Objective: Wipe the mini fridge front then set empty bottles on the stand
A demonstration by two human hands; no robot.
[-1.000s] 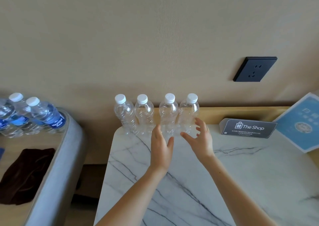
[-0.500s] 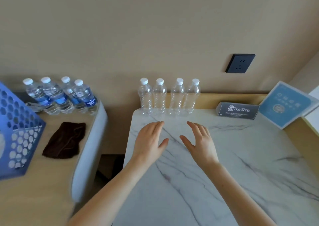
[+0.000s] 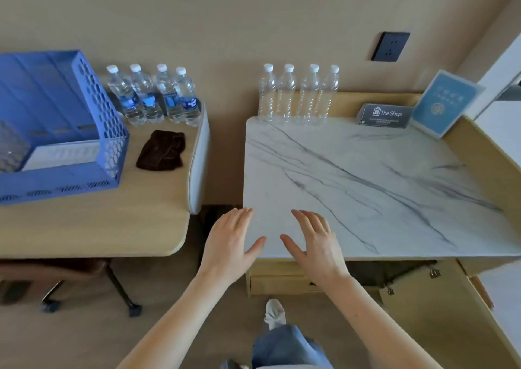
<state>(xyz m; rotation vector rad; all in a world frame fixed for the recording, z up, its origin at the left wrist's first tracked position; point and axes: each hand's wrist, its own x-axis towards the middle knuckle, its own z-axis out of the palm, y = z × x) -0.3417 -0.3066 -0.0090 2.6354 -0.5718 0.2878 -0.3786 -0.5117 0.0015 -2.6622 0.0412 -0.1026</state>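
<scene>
Both hands are empty and spread flat, palms down, fingers loosely apart. From the head cam, the left hand [image 3: 229,244] sits over the near-left corner of the marble stand [image 3: 366,188], and the right hand [image 3: 315,244] is just beside it over the front edge; can't tell if they actually touch the top. Four empty bottles [image 3: 298,93] stand upright in a tight row at the stand's back-left edge, well apart from the hands. On the desk to the left, a brown cloth [image 3: 162,151] lies near four labelled water bottles [image 3: 156,96].
</scene>
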